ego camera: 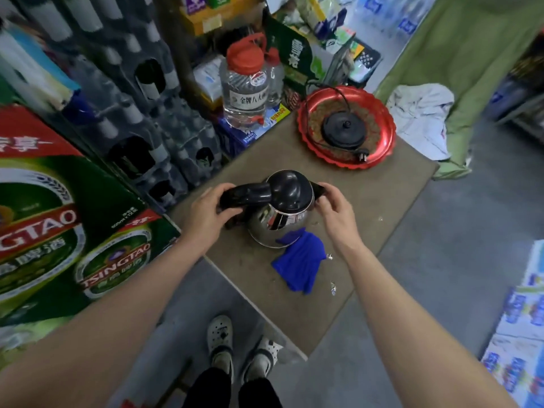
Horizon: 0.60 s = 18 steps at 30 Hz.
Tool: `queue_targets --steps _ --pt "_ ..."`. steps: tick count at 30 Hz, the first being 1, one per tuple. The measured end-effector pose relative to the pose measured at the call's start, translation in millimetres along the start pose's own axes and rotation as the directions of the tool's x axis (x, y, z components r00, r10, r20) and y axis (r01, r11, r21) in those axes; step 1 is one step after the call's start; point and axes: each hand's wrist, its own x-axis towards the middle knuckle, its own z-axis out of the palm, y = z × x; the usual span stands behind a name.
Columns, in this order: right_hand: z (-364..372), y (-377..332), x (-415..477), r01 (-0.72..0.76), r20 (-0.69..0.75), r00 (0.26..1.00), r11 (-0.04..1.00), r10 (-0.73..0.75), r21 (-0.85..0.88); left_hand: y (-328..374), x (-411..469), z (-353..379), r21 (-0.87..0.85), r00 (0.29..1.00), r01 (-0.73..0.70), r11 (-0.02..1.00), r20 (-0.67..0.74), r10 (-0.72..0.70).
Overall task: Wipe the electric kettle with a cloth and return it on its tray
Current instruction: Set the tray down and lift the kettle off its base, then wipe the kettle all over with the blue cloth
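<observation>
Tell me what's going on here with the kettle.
A person holds a steel kettle over a low table, left hand gripping its black handle, right hand at the spout side. A blue cloth lies on the table, partly in front of the kettle, and neither hand is on it. The red tray sits farther back with only the black base and its cord on it, so the kettle is not yet returned.

Mirror-bright steel kettle (pixel 275 223) with glossy black plastic lid, soft blue cloth (pixel 300 265), shiny red tray (pixel 379 125).
</observation>
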Motion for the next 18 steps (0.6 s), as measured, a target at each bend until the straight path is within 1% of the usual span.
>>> queue_targets --steps 2,4,6,8,9,11,13,15,16,17,18 --pt "-2 9 -9 -0.053 -0.017 0.998 0.998 0.053 -0.015 1 2 2 0.0 1.0 -0.018 1.0 0.011 0.018" --pt "-2 29 -19 -0.162 -0.065 0.986 0.978 0.155 -0.129 -1 4 4 0.008 1.0 -0.024 1.0 0.015 0.024" --pt "2 58 -27 -0.342 -0.141 0.938 0.91 0.316 -0.236 -5 3 4 0.012 0.999 -0.041 0.999 0.027 0.041" --pt "10 84 -31 -0.463 -0.136 0.886 0.845 0.442 -0.269 -9 -2 3 -0.011 0.998 -0.049 0.999 0.049 0.049" --pt "16 97 -32 -0.481 -0.12 0.876 0.826 0.468 -0.294 -12 -5 3 -0.044 0.997 -0.039 0.998 0.067 0.042" --pt "25 115 -30 -0.474 -0.117 0.878 0.815 0.464 -0.333 -18 -12 6 -0.111 0.996 0.003 0.994 0.093 0.008" --pt "26 120 -27 -0.475 -0.102 0.877 0.817 0.469 -0.326 -23 -21 10 -0.127 0.996 0.076 0.989 0.062 -0.069" --pt "19 113 -32 -0.496 -0.025 0.865 0.845 0.502 -0.2 -25 -34 16 -0.093 0.99 0.138 0.986 0.011 -0.138" --pt "13 108 -37 -0.487 0.013 0.87 0.864 0.492 -0.126 -25 -43 20 -0.07 0.988 0.156 0.985 0.013 -0.155" --pt "6 100 -45 -0.45 0.038 0.89 0.89 0.454 -0.076 -24 -52 25 -0.049 0.986 0.164 0.985 0.051 -0.162" --pt "-3 91 -54 -0.388 0.05 0.919 0.919 0.391 -0.068 -21 -61 30 -0.04 0.98 0.164 0.986 0.123 -0.158"
